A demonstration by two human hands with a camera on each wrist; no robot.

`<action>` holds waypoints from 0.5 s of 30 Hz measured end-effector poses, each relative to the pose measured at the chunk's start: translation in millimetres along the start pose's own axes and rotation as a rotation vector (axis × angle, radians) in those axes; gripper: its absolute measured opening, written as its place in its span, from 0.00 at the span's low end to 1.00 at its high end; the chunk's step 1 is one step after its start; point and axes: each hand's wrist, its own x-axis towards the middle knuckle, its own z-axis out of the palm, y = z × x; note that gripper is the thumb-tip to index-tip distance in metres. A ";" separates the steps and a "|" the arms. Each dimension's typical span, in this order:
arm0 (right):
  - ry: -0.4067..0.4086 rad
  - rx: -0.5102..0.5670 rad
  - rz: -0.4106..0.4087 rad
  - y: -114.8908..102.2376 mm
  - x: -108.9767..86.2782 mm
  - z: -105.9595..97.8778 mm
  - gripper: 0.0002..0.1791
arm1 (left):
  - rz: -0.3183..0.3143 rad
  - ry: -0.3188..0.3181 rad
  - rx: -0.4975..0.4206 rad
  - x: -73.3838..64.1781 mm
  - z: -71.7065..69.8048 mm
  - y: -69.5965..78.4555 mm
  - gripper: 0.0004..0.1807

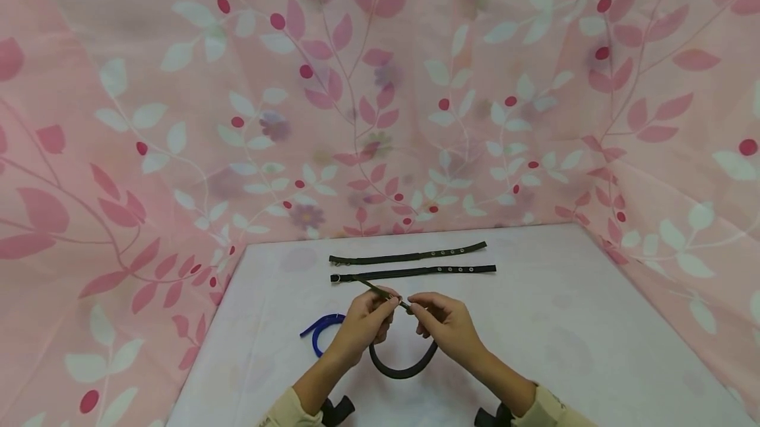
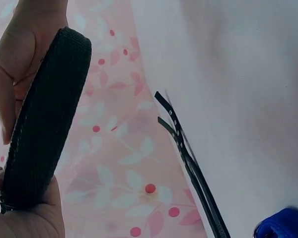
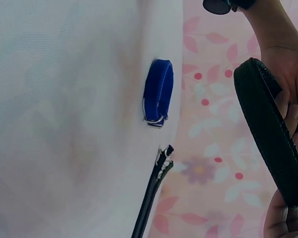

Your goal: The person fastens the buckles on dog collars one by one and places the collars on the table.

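Observation:
A dark green-black buckle collar [image 1: 404,373], bent into a loop, hangs between both hands in the head view. My left hand [image 1: 363,325] pinches it close to the metal buckle, and the strap's free end points up to the left past the fingers. On the other side of the buckle, my right hand [image 1: 448,327] pinches the collar between thumb and fingers. The wide woven band of this collar [image 2: 49,119] fills the left side of the left wrist view. Fingers partly cover the buckle, so how far the strap runs through it is unclear.
Two dark collars, a nearer one [image 1: 410,273] and a farther one [image 1: 404,258], lie stretched out beyond the hands, with eyelets toward the right. A looped blue collar [image 3: 158,91] rests on the white tabletop [image 1: 594,321]. Floral pink cloth [image 1: 380,117] surrounds the table's back and sides.

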 end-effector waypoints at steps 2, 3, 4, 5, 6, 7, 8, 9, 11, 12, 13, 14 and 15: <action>-0.007 0.011 0.012 0.6 -0.5 -0.2 0.10 | 0.011 0.055 -0.025 0.8 -2.2 -1.0 0.19; -0.004 0.014 0.017 1.0 -0.8 -0.3 0.10 | 0.023 0.083 -0.036 1.1 -3.2 -1.2 0.19; 0.001 0.019 0.021 1.4 -1.0 -0.4 0.10 | 0.035 0.111 -0.046 1.6 -3.9 -1.2 0.19; 0.006 0.024 0.025 1.8 -1.0 -0.5 0.10 | 0.048 0.136 -0.053 2.0 -4.3 -1.1 0.19; 0.011 0.028 0.027 1.9 -0.9 -0.5 0.10 | 0.062 0.153 -0.052 2.4 -4.5 -0.9 0.19; 0.015 0.032 0.027 2.0 -0.6 -0.4 0.10 | 0.073 0.162 -0.044 2.8 -4.2 -0.8 0.18; 0.019 0.035 0.027 2.0 -0.2 -0.3 0.11 | 0.079 0.165 -0.031 3.1 -3.7 -0.5 0.19; 0.020 0.040 0.023 1.7 0.3 -0.1 0.11 | 0.082 0.158 -0.016 2.9 -2.8 -0.2 0.19; 0.009 0.063 0.012 1.3 1.2 0.5 0.12 | 0.081 0.140 0.019 2.5 -0.9 -0.8 0.18; 0.003 0.072 0.012 1.0 1.3 0.9 0.12 | 0.083 0.129 0.040 2.2 0.0 -1.6 0.18; -0.002 0.079 0.016 0.7 1.4 1.4 0.12 | 0.090 0.118 0.065 2.1 0.8 -2.6 0.17; -0.008 0.082 0.019 0.6 1.2 1.8 0.12 | 0.101 0.109 0.094 1.9 1.5 -3.7 0.16; -0.013 0.078 0.020 0.4 0.7 2.2 0.12 | 0.121 0.101 0.130 1.7 2.0 -5.0 0.15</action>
